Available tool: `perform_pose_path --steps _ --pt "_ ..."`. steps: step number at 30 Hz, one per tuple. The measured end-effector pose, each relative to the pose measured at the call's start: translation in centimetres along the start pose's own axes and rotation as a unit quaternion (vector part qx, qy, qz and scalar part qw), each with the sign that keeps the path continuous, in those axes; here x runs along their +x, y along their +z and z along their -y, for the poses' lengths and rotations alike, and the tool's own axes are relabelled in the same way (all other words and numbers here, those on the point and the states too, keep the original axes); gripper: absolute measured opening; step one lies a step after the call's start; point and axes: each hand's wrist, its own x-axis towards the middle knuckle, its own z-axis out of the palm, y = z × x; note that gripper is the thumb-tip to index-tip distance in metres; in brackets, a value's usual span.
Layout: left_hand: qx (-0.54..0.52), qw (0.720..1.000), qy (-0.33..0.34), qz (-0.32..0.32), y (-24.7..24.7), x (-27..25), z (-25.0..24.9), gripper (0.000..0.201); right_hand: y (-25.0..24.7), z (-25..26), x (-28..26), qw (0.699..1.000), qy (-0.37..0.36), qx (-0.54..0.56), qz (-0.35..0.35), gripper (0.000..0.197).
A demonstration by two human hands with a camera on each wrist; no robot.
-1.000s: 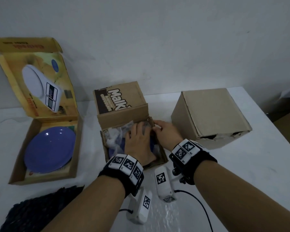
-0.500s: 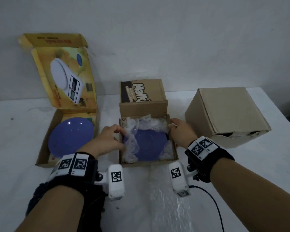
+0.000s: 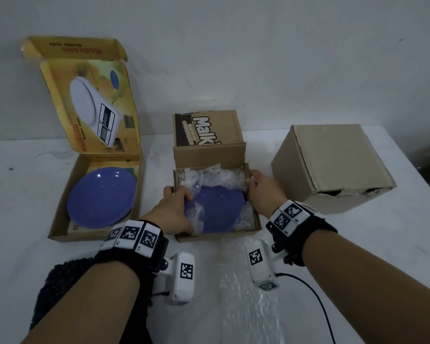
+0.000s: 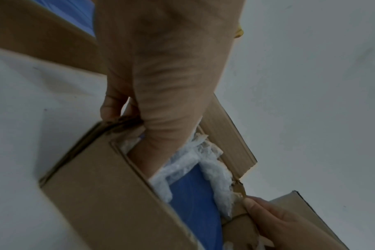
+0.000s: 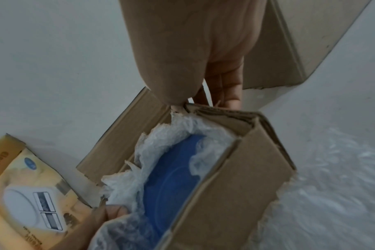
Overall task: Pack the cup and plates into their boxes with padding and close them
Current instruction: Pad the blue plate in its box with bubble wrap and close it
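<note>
A small brown box (image 3: pixel 216 236) with its "Malk" lid (image 3: pixel 206 130) standing open sits at the table's centre. In it lies a blue plate (image 3: pixel 219 209) on crumpled bubble wrap (image 3: pixel 216 175). My left hand (image 3: pixel 176 194) grips the box's left wall, thumb outside and fingers curled inside over the wrap; the left wrist view shows the same grip of my left hand (image 4: pixel 126 115). My right hand (image 3: pixel 252 180) grips the right wall near the far corner, and the right wrist view shows this right hand (image 5: pixel 201 99) with its thumb inside. A second blue plate (image 3: pixel 102 197) lies uncovered in the open yellow scale box (image 3: pixel 57 219) at left.
A closed plain cardboard box (image 3: pixel 333 165) stands at right, close to my right hand. A flat sheet of bubble wrap (image 3: pixel 243 301) lies on the white table in front of the middle box. A dark knitted pad (image 3: pixel 60 284) lies at lower left. A wall rises behind.
One second ago both hands pressed on the wrap inside the middle box. They have drawn apart to its side walls, baring the plate, and my left fingers now hook over the left wall.
</note>
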Motion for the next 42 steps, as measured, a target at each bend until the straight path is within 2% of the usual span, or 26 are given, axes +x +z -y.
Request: perform_pose_path --steps 4,6,8,9,11,12,15,17,19,21,25,27,29,31,33,35,38,40,42 --pt "0.001 0.999 -0.003 0.034 -0.5 0.2 0.3 0.060 -0.6 -0.1 -1.0 0.999 0.022 0.041 0.000 0.038" --pt "-0.045 0.999 -0.001 0.028 -0.9 0.6 0.3 0.049 -1.2 0.1 -2.4 0.999 -0.019 0.001 -0.051 0.033" --pt "-0.136 0.989 0.011 -0.064 -0.7 0.8 0.1 0.041 -1.7 0.4 -4.4 0.983 -0.138 -0.057 -0.106 0.022" --pt "-0.177 0.976 0.017 -0.124 -0.4 0.7 -0.1 0.041 -1.8 0.5 -5.5 0.971 -0.199 -0.090 -0.095 0.025" --pt "-0.219 0.952 0.030 -0.211 0.5 0.5 -0.2 0.044 -1.5 0.6 -7.6 0.943 -0.284 -0.173 -0.016 0.034" --pt "-0.219 0.946 0.042 -0.233 1.0 0.3 -0.1 0.047 -1.2 0.6 -8.5 0.927 -0.307 -0.215 0.021 0.035" --pt "-0.217 0.945 0.055 -0.240 2.5 -0.1 0.6 0.054 -0.2 0.3 -10.1 0.869 -0.355 -0.335 0.087 0.033" --pt "-0.221 0.946 0.038 -0.234 3.2 -0.3 1.0 0.052 0.8 -0.3 -10.7 0.825 -0.371 -0.394 0.159 0.047" --pt "-0.219 0.947 0.025 -0.234 3.4 -0.4 0.9 0.049 1.7 -1.1 -10.9 0.808 -0.360 -0.414 0.214 0.066" --pt "-0.220 0.948 0.024 -0.231 3.4 -0.5 0.9 0.049 2.1 -1.6 -10.9 0.812 -0.340 -0.418 0.226 0.069" --pt "-0.264 0.941 0.024 -0.210 3.1 -0.2 1.5 0.048 1.5 -1.0 -10.8 0.827 -0.337 -0.388 0.229 0.036" --pt "-0.313 0.929 0.019 -0.198 2.8 0.0 1.9 0.042 0.3 -0.1 -10.5 0.866 -0.322 -0.309 0.227 0.029" --pt "-0.350 0.917 0.018 -0.190 2.3 0.1 2.3 0.035 -1.6 1.1 -9.8 0.917 -0.287 -0.202 0.188 0.023" --pt "-0.404 0.899 0.022 -0.168 1.8 0.1 2.6 0.037 -3.4 2.5 -8.7 0.962 -0.234 -0.081 0.115 0.023" --pt "-0.430 0.890 0.029 -0.151 1.4 0.1 2.6 0.041 -4.7 3.5 -7.1 0.986 -0.163 0.032 0.033 0.025" --pt "-0.435 0.886 0.020 -0.158 1.2 0.1 2.6 0.040 -5.1 3.9 -5.4 0.990 -0.102 0.094 -0.022 0.028" --pt "-0.437 0.886 0.011 -0.157 1.5 0.8 3.1 0.039 -4.0 4.0 -3.2 0.991 -0.022 0.125 -0.039 0.038" --pt "-0.436 0.884 0.003 -0.167 1.5 0.9 3.0 0.041 -2.9 4.2 -2.4 0.989 0.020 0.148 -0.003 0.040" --pt "-0.436 0.880 0.010 -0.190 1.1 0.6 2.5 0.036 -2.2 4.3 -1.9 0.991 0.005 0.115 0.063 0.036"
